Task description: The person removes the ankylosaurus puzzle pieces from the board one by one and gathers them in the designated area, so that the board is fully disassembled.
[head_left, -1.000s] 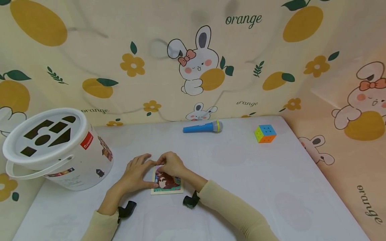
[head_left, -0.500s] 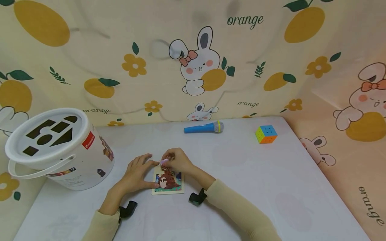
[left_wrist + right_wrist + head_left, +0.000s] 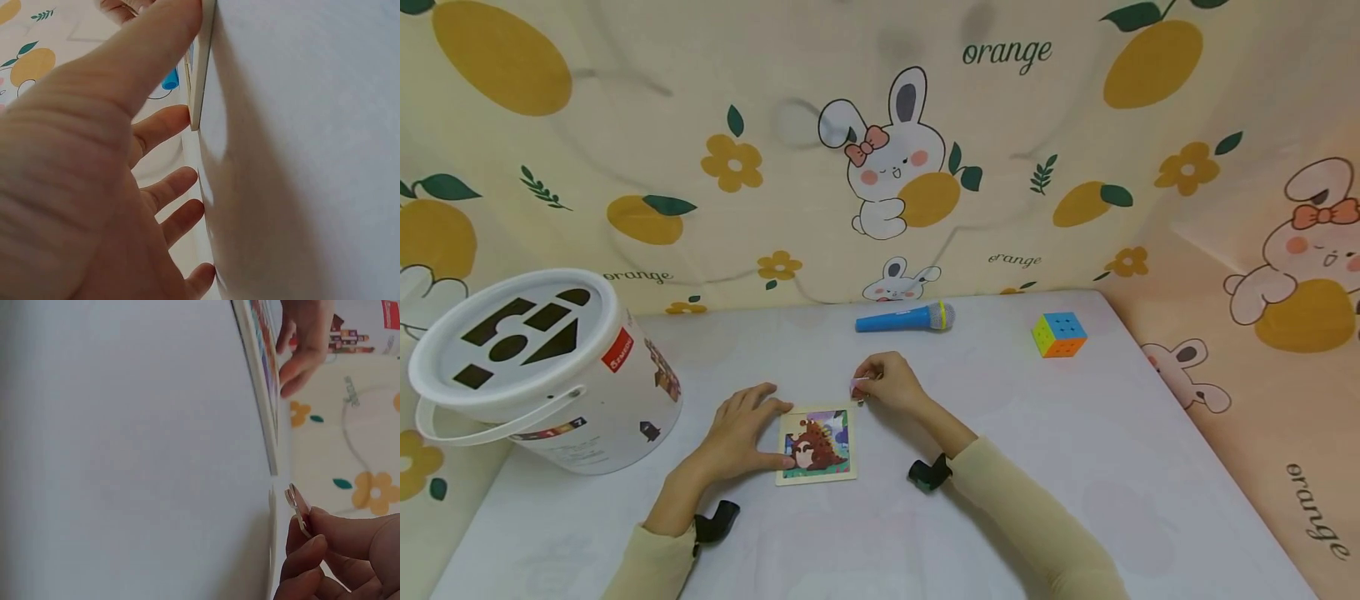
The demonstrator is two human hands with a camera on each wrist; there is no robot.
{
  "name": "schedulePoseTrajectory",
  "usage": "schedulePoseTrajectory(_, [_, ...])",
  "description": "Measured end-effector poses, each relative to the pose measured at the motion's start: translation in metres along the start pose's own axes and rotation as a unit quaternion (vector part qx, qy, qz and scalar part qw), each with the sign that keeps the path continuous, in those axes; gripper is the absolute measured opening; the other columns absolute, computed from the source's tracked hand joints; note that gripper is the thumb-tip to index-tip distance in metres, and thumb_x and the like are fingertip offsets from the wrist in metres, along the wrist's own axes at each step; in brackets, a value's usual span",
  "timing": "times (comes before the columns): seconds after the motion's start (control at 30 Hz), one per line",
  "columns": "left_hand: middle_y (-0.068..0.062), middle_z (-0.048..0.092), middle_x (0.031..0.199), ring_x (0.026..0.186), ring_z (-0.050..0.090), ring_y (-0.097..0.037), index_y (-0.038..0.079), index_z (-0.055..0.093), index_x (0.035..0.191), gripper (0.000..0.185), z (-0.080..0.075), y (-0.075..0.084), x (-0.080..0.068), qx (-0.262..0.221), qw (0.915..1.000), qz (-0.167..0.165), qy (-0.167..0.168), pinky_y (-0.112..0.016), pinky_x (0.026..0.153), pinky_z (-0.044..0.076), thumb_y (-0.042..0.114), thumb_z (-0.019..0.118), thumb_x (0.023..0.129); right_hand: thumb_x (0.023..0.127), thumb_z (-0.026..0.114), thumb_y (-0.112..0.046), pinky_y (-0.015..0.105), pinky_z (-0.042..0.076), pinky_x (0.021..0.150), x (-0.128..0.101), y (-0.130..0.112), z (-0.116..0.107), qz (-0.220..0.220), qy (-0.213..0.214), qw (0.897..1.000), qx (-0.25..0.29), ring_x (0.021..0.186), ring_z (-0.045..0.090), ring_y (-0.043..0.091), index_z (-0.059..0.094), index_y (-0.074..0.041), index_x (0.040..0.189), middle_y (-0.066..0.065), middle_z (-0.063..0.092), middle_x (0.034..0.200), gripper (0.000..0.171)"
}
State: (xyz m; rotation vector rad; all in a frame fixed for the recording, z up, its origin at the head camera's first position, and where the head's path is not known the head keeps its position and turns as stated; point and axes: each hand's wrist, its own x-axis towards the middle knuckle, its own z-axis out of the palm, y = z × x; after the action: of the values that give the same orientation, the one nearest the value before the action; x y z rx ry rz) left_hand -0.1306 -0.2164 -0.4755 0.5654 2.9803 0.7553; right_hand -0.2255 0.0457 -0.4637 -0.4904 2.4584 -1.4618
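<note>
Left hand (image 3: 741, 433) flat, fingers straight, steadying puzzle board (image 3: 817, 446) on bench (image 3: 1037, 467). Right hand (image 3: 886, 385) pinching one loose piece (image 3: 857, 387) at board's 1 o'clock, clear of it. Board looks mostly filled; that piece not seated.

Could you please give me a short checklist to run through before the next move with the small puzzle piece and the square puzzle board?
1. Grip on the small pink puzzle piece: the right hand pinches it at the fingertips. Ok.
2. Square wooden puzzle board steadied: the left hand touches its left edge with straight fingers. Ok.
3. Piece clear of the board: it is held beyond the board's upper right corner. Ok.
4. Empty slot that matches the piece: cannot tell.
5. Blue toy microphone and coloured cube lie well away on the white table. Ok.
</note>
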Motion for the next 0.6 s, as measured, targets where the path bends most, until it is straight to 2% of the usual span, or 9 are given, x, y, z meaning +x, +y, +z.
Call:
schedulePoseTrajectory(0.2, [-0.017, 0.034, 0.144, 0.131, 0.026, -0.039, 0.019, 0.057, 0.125, 0.078, 0.001, -0.0009, 0.0, 0.0, 1.0, -0.004, -0.001, -0.064, 0.102, 0.017, 0.056, 0.081, 0.061, 0.083, 0.071, -0.007, 0.022, 0.042, 0.055, 0.0001, 0.0043, -0.0051, 0.008, 0.008, 0.999, -0.042, 0.059, 0.056, 0.01, 0.071, -0.001, 0.084, 0.004, 0.066, 0.068, 0.005])
schedulePoseTrajectory(0.47, [-0.017, 0.034, 0.144, 0.131, 0.025, -0.039, 0.018, 0.057, 0.124, 0.077, 0.0005, 0.0, -0.0001, -0.003, 1.0, -0.004, -0.001, -0.063, 0.103, 0.016, 0.056, 0.081, 0.061, 0.083, 0.07, -0.006, 0.024, 0.044, 0.057, 0.0004, 0.0055, -0.0059, 0.007, 0.003, 0.999, -0.044, 0.059, 0.06, 0.01, 0.07, 0.0, 0.083, 0.004, 0.067, 0.067, 0.006])
schedulePoseTrajectory(0.6, [-0.017, 0.034, 0.144, 0.132, 0.025, -0.039, 0.018, 0.057, 0.124, 0.077, 0.0007, -0.0009, 0.0002, -0.001, 1.0, -0.001, 0.0, -0.064, 0.103, 0.016, 0.056, 0.081, 0.061, 0.083, 0.071, -0.009, 0.024, 0.044, 0.056, 0.001, 0.0066, -0.0053, 0.014, 0.01, 0.998, -0.063, 0.06, 0.058, 0.01, 0.07, -0.003, 0.082, 0.001, 0.065, 0.066, 0.006])
